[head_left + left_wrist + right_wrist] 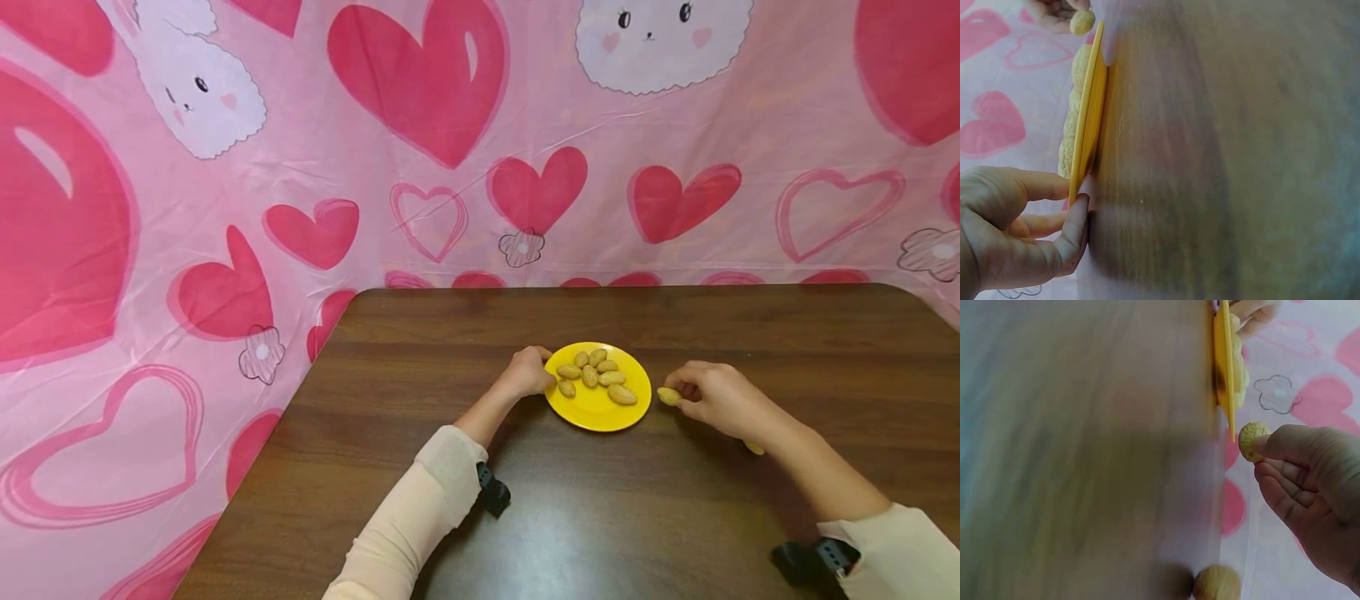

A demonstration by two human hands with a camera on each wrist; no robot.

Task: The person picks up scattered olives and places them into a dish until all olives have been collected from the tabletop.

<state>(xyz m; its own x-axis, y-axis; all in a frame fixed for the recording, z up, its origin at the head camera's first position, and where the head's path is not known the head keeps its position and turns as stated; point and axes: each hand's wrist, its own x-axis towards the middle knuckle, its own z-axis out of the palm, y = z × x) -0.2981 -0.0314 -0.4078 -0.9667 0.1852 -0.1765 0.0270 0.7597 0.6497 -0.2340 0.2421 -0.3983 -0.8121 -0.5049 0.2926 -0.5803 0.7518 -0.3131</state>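
Note:
A round yellow plate [600,418] stands on the table with several tan, wrinkled peanuts in their shells [622,394] on it. At its left side my left hand [528,372] pinches the rim, with fingers above and below the edge in the left wrist view. Just right of the plate, my right hand [720,398] holds a single peanut [1252,441] between thumb and fingertips, apart from the rim. Another peanut [753,447] lies on the table, partly hidden beneath the right wrist; its rounded end also shows low in the right wrist view.
The brown wooden table [420,333] has rounded far corners. Behind it and along its left side hangs a pink cloth [337,100] printed with hearts and white animal faces. A black strap device [492,490] sits on each forearm.

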